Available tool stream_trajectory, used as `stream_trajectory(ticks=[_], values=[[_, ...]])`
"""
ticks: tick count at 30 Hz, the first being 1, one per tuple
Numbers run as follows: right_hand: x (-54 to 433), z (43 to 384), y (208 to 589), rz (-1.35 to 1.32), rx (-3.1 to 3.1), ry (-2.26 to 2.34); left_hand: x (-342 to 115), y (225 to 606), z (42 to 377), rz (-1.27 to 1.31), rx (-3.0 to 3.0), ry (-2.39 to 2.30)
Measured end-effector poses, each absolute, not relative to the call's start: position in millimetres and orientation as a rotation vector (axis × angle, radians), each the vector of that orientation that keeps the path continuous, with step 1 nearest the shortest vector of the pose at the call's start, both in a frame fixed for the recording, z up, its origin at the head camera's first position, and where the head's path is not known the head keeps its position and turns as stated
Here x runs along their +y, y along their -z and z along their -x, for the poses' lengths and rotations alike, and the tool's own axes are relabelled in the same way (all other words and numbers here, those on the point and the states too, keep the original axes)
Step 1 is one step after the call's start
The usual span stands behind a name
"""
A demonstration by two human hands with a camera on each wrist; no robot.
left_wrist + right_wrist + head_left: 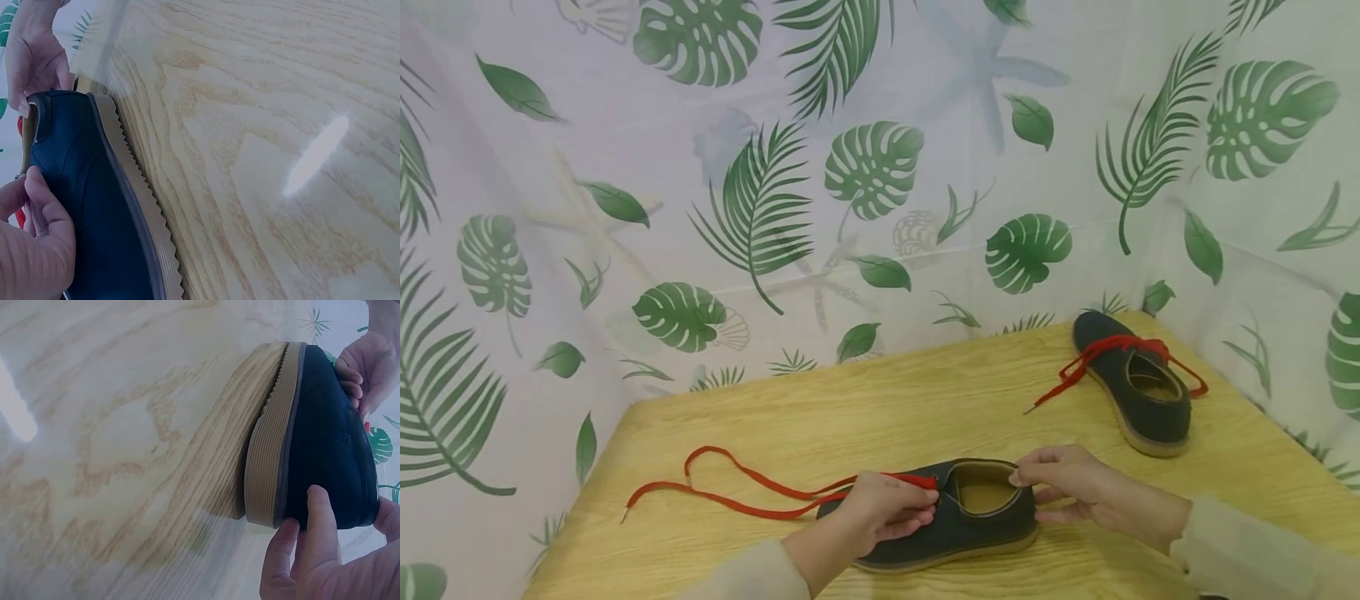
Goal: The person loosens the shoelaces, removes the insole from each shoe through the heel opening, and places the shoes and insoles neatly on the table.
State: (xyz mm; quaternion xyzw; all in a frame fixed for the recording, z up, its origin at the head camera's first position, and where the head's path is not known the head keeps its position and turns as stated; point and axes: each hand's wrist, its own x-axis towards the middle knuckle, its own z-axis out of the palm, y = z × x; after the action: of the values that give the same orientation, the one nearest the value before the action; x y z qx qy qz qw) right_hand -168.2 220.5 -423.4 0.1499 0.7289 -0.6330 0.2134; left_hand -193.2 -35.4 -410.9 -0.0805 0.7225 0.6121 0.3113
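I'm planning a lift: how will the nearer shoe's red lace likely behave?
The red lace is probably floppy, since it lies in loose curves on the table. It looks thin and narrow, so it likely feels light.

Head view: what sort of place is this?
Probably a staged recording booth: leaf-print sheeting hangs behind and beside a wood-grain table, which bears a near shoe and a far shoe.

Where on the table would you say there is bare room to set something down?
The widest bare patch on the table lies behind the near shoe and its red laces, left of the far shoe and its lace, up to the leafy cloth. Crowded: front centre, around the left hand and right hand.
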Motion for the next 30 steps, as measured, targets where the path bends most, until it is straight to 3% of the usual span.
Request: stream_trajectory(ticks=[20, 30], values=[[220, 166, 422, -0.391, 2.028, 1.753, -24, 425, 181, 0.044, 2.102, -1.689], [222, 168, 423, -0.409, 2.002, 1.742, -28, 444, 169, 0.024, 2.112, -1.962]])
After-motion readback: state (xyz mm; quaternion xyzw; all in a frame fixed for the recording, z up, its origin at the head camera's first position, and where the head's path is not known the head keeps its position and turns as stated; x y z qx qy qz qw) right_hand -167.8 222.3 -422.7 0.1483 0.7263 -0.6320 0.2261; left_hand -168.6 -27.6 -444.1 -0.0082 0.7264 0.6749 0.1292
